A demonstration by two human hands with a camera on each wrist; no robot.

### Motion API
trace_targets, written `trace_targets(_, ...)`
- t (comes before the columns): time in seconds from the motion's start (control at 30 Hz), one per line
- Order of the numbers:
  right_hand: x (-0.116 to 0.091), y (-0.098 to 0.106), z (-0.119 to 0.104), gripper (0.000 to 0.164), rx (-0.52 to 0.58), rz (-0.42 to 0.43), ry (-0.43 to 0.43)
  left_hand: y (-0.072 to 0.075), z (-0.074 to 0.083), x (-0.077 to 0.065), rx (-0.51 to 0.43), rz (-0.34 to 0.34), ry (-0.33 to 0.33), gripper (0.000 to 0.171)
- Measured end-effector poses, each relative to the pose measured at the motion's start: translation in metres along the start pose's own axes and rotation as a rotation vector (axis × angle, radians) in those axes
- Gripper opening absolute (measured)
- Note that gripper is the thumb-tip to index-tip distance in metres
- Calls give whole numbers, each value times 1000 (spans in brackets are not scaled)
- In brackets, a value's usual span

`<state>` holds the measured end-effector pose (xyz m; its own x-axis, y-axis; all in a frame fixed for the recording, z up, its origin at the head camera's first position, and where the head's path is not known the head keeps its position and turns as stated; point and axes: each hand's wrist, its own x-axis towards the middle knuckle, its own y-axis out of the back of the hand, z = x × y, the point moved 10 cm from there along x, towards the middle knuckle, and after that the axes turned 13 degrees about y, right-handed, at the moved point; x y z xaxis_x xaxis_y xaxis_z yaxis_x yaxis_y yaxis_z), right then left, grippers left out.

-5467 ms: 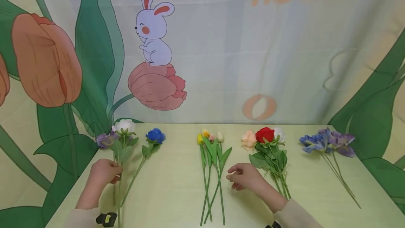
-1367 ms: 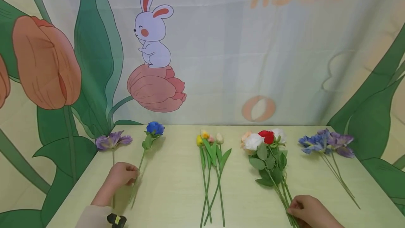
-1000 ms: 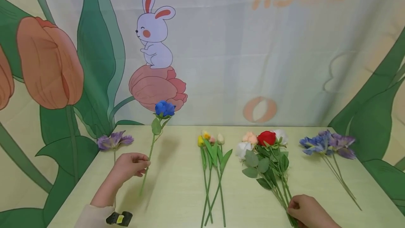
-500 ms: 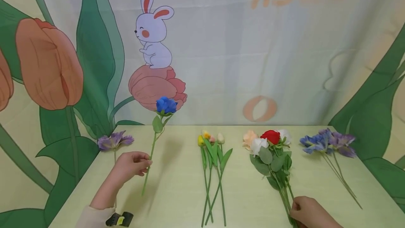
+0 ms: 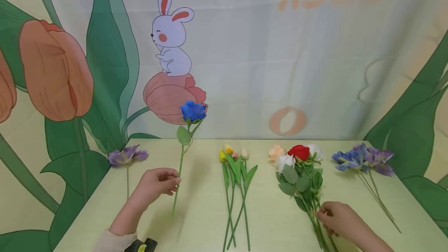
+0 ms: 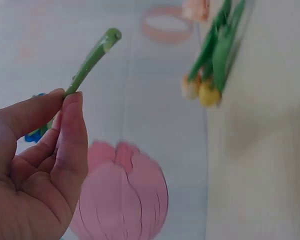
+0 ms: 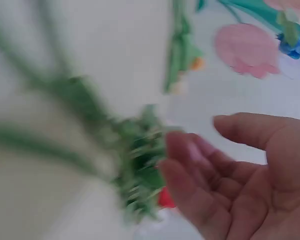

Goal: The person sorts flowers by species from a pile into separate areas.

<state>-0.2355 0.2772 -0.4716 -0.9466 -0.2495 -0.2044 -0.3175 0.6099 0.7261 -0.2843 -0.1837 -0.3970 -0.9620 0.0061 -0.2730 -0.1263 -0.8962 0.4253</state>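
Observation:
Between thumb and fingertips, my left hand [image 5: 159,184] pinches the stem of a blue rose [image 5: 193,112], raised upright above the table. The cut end of its stem [image 6: 92,60] points toward the left wrist camera. My right hand [image 5: 344,221] is beside the lower stems of a rose bunch; the right wrist view shows the thumb apart from the fingers and nothing between them. The bunch has a red rose [image 5: 299,152], a peach rose [image 5: 276,153], a white rose [image 5: 285,162] in front and another white rose [image 5: 314,151] behind. Green stems [image 7: 40,145] look blurred up close.
Several tulips [image 5: 238,168] with crossed stems lie mid-table, between the hands. A purple flower [image 5: 127,155] lies at the left edge, its stem partly behind the left arm. Blue and purple flowers [image 5: 364,158] lie far right. A printed curtain [image 5: 238,69] hangs behind the table.
The white rose earlier in my left hand now lies with the right bunch. My left hand has lifted the blue rose and moved it rightward. My right hand has released the bunch's stems and risen slightly.

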Motion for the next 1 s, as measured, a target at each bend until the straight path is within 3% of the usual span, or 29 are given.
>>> trace_targets(0.2,16,16,-63,28,179,141,207,-48,34,-10,-121,-106,-109,24)
trace_targets(0.47,31,9,-139,27,386,264,405,-99,63,-21,-246,-179,-153,22)
trace_targets(0.77,42,0,-191,34,576,291,500,-131,75,-22,-307,-225,-174,26)
trace_targets(1.0,47,-2,-204,34,611,324,480,-140,80,-23,-262,-179,-203,22)
